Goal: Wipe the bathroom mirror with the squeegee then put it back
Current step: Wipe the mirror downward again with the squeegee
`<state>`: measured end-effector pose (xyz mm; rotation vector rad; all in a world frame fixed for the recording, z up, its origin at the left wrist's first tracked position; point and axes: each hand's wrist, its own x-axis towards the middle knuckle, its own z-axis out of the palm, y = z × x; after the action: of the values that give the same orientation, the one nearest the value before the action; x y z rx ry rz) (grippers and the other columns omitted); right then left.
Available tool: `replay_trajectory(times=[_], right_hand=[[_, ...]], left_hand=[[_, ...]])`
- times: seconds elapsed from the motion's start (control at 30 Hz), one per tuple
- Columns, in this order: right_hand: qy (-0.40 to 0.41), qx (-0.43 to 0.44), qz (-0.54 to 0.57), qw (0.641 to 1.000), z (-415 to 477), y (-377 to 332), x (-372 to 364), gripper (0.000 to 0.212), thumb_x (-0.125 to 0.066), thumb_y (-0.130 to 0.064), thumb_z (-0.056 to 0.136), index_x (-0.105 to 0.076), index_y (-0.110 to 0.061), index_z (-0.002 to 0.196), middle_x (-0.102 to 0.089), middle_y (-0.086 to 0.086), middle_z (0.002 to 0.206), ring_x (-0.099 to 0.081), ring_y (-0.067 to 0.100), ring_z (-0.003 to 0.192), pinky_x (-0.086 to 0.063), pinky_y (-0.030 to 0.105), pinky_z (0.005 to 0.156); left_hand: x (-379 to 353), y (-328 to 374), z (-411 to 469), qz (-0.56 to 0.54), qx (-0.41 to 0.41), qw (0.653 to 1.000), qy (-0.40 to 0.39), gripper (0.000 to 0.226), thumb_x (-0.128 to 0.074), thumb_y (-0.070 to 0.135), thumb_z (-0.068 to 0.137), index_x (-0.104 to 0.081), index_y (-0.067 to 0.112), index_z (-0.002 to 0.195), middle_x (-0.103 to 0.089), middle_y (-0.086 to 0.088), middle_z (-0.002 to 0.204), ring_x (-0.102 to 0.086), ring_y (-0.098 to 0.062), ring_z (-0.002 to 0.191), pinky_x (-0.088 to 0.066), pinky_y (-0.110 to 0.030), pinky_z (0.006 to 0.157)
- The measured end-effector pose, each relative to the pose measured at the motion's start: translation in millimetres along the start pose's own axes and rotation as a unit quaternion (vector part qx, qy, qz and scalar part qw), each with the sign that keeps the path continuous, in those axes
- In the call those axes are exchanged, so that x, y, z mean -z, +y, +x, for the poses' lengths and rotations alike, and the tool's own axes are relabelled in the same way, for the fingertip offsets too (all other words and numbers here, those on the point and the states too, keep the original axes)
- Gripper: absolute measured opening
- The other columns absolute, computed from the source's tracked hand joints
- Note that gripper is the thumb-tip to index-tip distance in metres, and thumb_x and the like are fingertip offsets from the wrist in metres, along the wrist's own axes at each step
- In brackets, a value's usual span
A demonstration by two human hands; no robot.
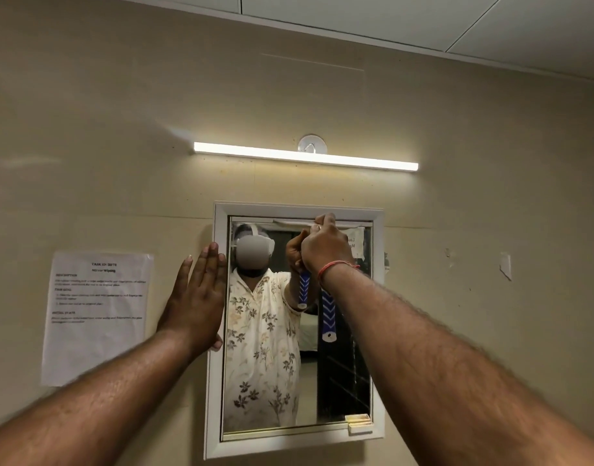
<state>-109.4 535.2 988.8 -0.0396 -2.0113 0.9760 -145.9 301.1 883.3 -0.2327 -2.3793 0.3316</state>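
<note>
A white-framed mirror [342, 375] hangs on the beige wall in front of me. My right hand [324, 245] grips the squeegee [328, 316] by its blue-and-white handle, which hangs down below my fist. The white blade lies flat against the glass along the mirror's top edge. My left hand [196, 297] rests flat, fingers up, on the mirror's left frame edge and holds nothing. The glass reflects a person in a floral shirt and the squeegee handle.
A printed task sheet [97, 314] is taped to the wall left of the mirror. A lit tube light [305, 157] runs above it, with a clear suction hook [311, 145] behind it. A small white block [359, 425] sits at the mirror's lower right corner.
</note>
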Motion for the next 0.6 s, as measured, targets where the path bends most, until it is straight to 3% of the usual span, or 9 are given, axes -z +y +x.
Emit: replay_trajectory(times=[0.23, 0.37, 0.5, 0.6], right_hand=[[0.017, 0.002, -0.003, 1.000, -7.3, 9.8, -6.8, 0.028, -0.042, -0.027, 0.111, -0.046, -0.023, 0.138, -0.062, 0.005, 0.101, -0.070, 0.033, 0.101, -0.059, 0.053, 0.092], [0.009, 0.008, -0.017, 1.000, -31.8, 33.5, -21.6, 0.024, -0.038, -0.032, 0.110, -0.045, -0.030, 0.133, -0.069, 0.007, 0.097, -0.071, 0.033, 0.091, -0.062, 0.054, 0.085], [0.005, 0.000, -0.016, 1.000, -57.9, 60.3, -35.6, 0.025, -0.037, -0.038, 0.113, -0.045, -0.035, 0.136, -0.067, 0.001, 0.087, -0.070, 0.021, 0.080, -0.064, 0.046, 0.077], [-0.013, -0.012, -0.019, 1.000, -76.6, 75.8, -43.1, 0.029, -0.034, -0.038, 0.114, -0.044, -0.037, 0.141, -0.065, 0.002, 0.086, -0.068, 0.024, 0.080, -0.060, 0.044, 0.075]], left_hand=[[-2.9, -0.4, -3.2, -0.045, -0.011, 0.999, 0.008, 0.172, -0.090, 0.071, 0.075, 0.042, -0.003, 0.158, 0.054, -0.026, 0.165, 0.039, -0.039, 0.162, 0.007, -0.055, 0.139], [-11.4, 0.1, -11.6, -0.079, -0.026, 0.996, 0.019, 0.179, -0.094, 0.071, 0.068, 0.042, -0.001, 0.159, 0.054, -0.023, 0.166, 0.039, -0.037, 0.162, 0.007, -0.052, 0.139], [-33.7, 5.2, -33.6, -0.122, -0.049, 0.990, 0.046, 0.190, -0.107, 0.061, 0.047, 0.026, -0.002, 0.168, 0.041, -0.021, 0.175, 0.030, -0.038, 0.167, -0.003, -0.054, 0.141], [-52.0, 13.3, -48.9, -0.127, -0.054, 0.988, 0.067, 0.192, -0.111, 0.055, 0.040, 0.016, -0.003, 0.171, 0.031, -0.022, 0.179, 0.023, -0.040, 0.169, -0.010, -0.056, 0.140]])
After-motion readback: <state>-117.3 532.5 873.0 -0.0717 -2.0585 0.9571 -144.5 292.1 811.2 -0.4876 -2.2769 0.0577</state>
